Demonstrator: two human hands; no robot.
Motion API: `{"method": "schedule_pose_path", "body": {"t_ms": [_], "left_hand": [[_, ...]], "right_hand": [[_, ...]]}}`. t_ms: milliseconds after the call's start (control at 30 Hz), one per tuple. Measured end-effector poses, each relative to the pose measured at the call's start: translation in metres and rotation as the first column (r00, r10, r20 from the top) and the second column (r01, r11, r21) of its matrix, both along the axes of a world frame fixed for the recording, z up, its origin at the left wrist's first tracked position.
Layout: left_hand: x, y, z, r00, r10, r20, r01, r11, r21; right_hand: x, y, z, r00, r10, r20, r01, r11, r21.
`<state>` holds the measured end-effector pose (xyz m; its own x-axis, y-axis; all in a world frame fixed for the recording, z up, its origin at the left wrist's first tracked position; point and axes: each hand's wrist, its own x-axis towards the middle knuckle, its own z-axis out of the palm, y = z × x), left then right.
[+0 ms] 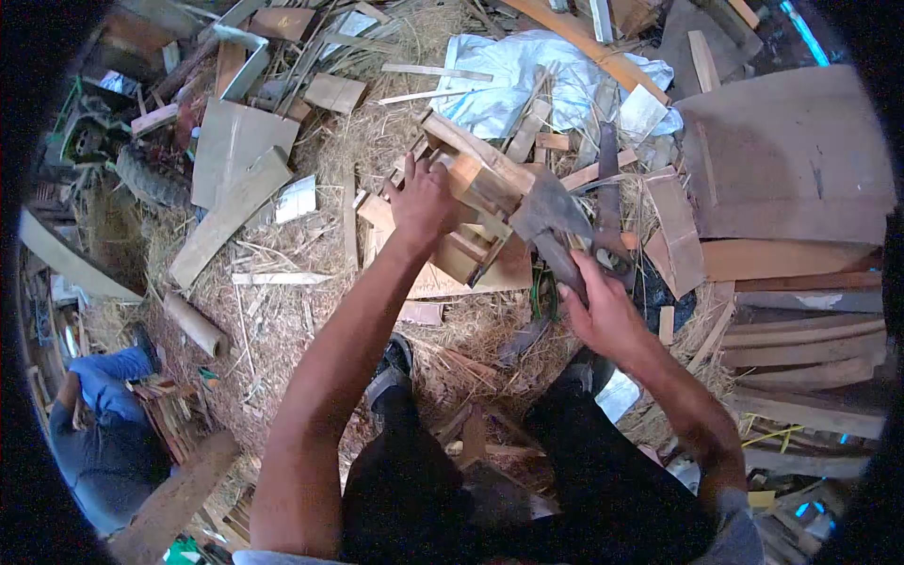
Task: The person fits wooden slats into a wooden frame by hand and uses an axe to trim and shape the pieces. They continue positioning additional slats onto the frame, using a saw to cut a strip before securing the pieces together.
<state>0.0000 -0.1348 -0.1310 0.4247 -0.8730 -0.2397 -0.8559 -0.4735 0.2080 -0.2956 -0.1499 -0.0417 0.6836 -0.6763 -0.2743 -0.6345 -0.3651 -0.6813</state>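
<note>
A small wooden frame (485,151) of boards and crosspieces stands tilted on a board (508,268) in front of me. My left hand (424,200) lies over its left side, fingers bent round the wood. In my right hand (607,311) is the dark handle of a broad-bladed hatchet (554,205). Its grey blade is at the frame's right end and overlaps it in this view. Part of the frame is hidden behind my left hand. My knees and shoes are below, on either side of the work.
Straw and wood scraps cover the ground. A pale plastic sheet (513,80) lies beyond the frame. Wide boards (791,160) and stacked curved planks (800,358) fill the right side. A plank (231,221) lies at left. Another person (104,424) sits at lower left.
</note>
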Motion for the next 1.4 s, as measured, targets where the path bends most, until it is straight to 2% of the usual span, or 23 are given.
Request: {"method": "schedule_pose_path", "body": {"t_ms": [100,167,200,300,367,400,467,500,533,633,733,833,933,1033,1133,1233,1267,1400], "left_hand": [[-0.004,0.002,0.021,0.999,-0.017,-0.049,0.021,0.997,0.07],[-0.008,0.001,0.017,1.0,0.011,-0.019,-0.01,0.998,0.062],[-0.009,0.0,0.019,1.0,0.015,-0.021,-0.014,0.998,0.062],[-0.006,-0.002,0.017,0.999,0.015,-0.033,-0.013,0.998,0.053],[-0.006,-0.001,0.005,1.0,0.02,-0.012,-0.019,0.999,0.048],[-0.008,-0.001,0.013,0.999,0.02,-0.04,-0.016,0.994,0.106],[-0.01,-0.002,0.04,0.996,0.02,-0.088,-0.001,0.976,0.218],[-0.008,-0.002,0.041,0.995,0.024,-0.095,-0.004,0.979,0.202],[-0.006,-0.001,0.041,0.994,0.025,-0.105,-0.005,0.983,0.186],[-0.006,-0.001,0.036,0.993,0.03,-0.114,-0.012,0.988,0.157],[-0.006,0.002,0.038,0.995,0.034,-0.097,-0.02,0.989,0.145],[-0.008,0.003,0.034,0.995,0.017,-0.094,-0.004,0.99,0.138],[-0.005,-0.001,0.031,0.997,0.011,-0.076,0.003,0.985,0.175],[-0.01,0.004,0.036,0.998,-0.031,-0.045,0.036,0.992,0.117],[-0.007,0.0,0.024,0.997,0.024,-0.072,-0.018,0.996,0.086],[-0.007,0.001,0.025,0.998,0.007,-0.061,0.0,0.994,0.107],[-0.005,0.001,0.028,0.999,0.01,-0.049,-0.006,0.996,0.09],[-0.009,-0.001,0.022,0.998,0.008,-0.055,-0.002,0.994,0.106]], "right_hand": [[0.02,-0.023,0.025,0.985,0.162,-0.066,-0.16,0.987,0.035],[0.034,-0.037,0.036,0.956,0.258,-0.138,-0.247,0.965,0.092],[0.04,-0.042,0.039,0.927,0.298,-0.228,-0.282,0.954,0.102],[0.057,-0.051,0.052,0.861,0.365,-0.354,-0.361,0.929,0.08],[0.063,-0.052,0.052,0.853,0.382,-0.355,-0.383,0.921,0.071],[0.066,-0.053,0.052,0.85,0.389,-0.355,-0.392,0.917,0.068],[0.08,-0.061,0.068,0.779,0.465,-0.421,-0.441,0.883,0.159],[0.085,-0.064,0.074,0.74,0.5,-0.451,-0.46,0.864,0.202],[0.082,-0.066,0.063,0.786,0.52,-0.336,-0.547,0.837,0.015],[0.095,-0.061,0.066,0.852,0.419,-0.313,-0.425,0.904,0.05],[0.093,-0.063,0.061,0.697,0.541,-0.471,-0.542,0.827,0.149],[0.087,-0.071,0.062,0.775,0.586,-0.238,-0.604,0.797,-0.004],[0.099,-0.054,0.074,0.841,0.392,-0.374,-0.385,0.918,0.097],[0.093,-0.067,0.064,0.731,0.557,-0.393,-0.553,0.822,0.136],[0.095,-0.071,0.066,0.827,0.493,-0.271,-0.506,0.862,0.024],[0.09,-0.066,0.048,0.792,0.484,-0.371,-0.507,0.861,0.041],[0.09,-0.075,0.047,0.675,0.582,-0.454,-0.582,0.798,0.157],[0.094,-0.085,0.055,0.724,0.569,-0.389,-0.568,0.812,0.131]]}}
